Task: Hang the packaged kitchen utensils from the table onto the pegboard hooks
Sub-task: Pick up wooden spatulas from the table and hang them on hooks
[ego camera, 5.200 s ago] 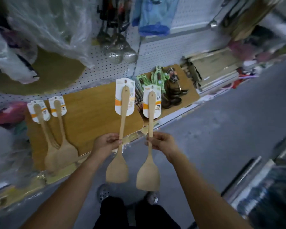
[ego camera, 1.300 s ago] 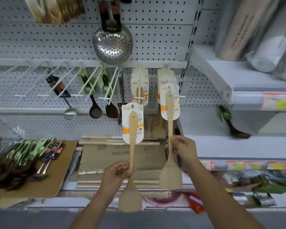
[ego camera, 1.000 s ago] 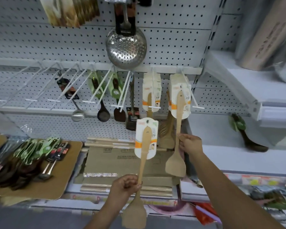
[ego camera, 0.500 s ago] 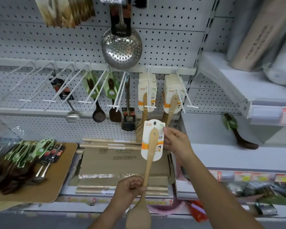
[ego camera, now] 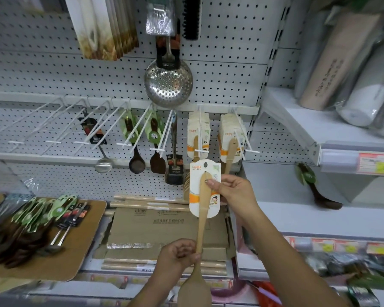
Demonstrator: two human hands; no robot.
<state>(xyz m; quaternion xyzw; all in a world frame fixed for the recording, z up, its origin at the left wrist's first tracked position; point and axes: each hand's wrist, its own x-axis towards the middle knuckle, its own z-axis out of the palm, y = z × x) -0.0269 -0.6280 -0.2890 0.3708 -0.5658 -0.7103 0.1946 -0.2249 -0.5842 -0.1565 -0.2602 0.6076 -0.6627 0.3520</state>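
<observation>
Pale wooden spatula (ego camera: 201, 227) on a white-and-orange cardboard header card (ego camera: 195, 202): held upright in front of the white perforated pegboard (ego camera: 220, 63), blade down, just below the two white wire peg hooks (ego camera: 200, 129) that carry matching stock.

Grip and purpose:
- The left hand (ego camera: 177, 255) has its fingers (ego camera: 187, 251) wrapped round the lower handle, just above the blade. This grip carries the weight and sets the tilt.
- The right hand (ego camera: 233, 191) pinches the card's right edge beside the handle tip, thumb and forefinger closed on it. This grip steers the card. It probably touches the wood too, but the view does not settle this.
- The dark oval hang hole (ego camera: 205, 165) sits above both hands, left free so that a hook tip can enter.

Appearance: the handle is long, slim and pale, and it widens into a flat blade that runs off the lower frame edge. The card has rounded corners, an orange band and a small cartoon figure.
</observation>
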